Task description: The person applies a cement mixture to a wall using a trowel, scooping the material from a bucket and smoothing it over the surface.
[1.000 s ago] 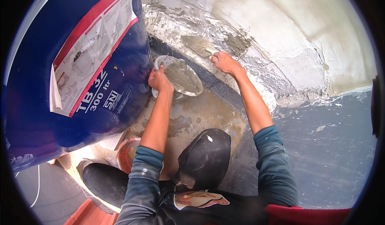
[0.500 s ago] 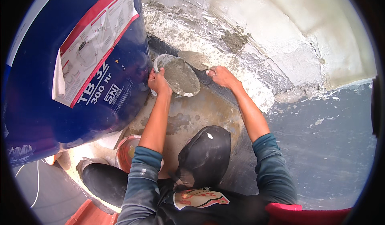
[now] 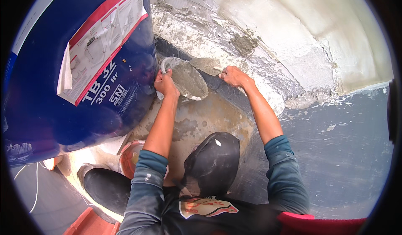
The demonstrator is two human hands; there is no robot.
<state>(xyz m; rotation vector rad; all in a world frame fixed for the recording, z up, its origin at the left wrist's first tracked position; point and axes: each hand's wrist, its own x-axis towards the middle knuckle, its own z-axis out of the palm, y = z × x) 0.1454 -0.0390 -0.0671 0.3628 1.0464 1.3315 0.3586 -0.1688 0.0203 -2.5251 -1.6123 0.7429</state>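
Note:
My left hand [image 3: 166, 84] grips the left rim of a round mortar bowl [image 3: 200, 93], which is tilted and coated with grey wet mortar [image 3: 184, 77]. Just right of the bowl, my right hand [image 3: 235, 76] is closed round the handle of a trowel; most of the handle is hidden by the fingers. The trowel's mortar-smeared blade [image 3: 206, 64] points left, close to the bowl's upper right rim. Beyond it runs the rough lower wall [image 3: 197, 36], with a darker patch of fresh mortar [image 3: 244, 44] on it.
A large blue tank [image 3: 83, 122] with a peeling label stands on the left. Near my left elbow is a reddish bucket [image 3: 127, 157], partly hidden. A dark grey painted surface [image 3: 335, 151] lies on the right. Orange roof tile [image 3: 92, 223] shows at the lower left.
The right hand and trowel have shifted slightly right, away from the bowl. My left hand and the bowl stay nearly in place; the view has tilted a little.

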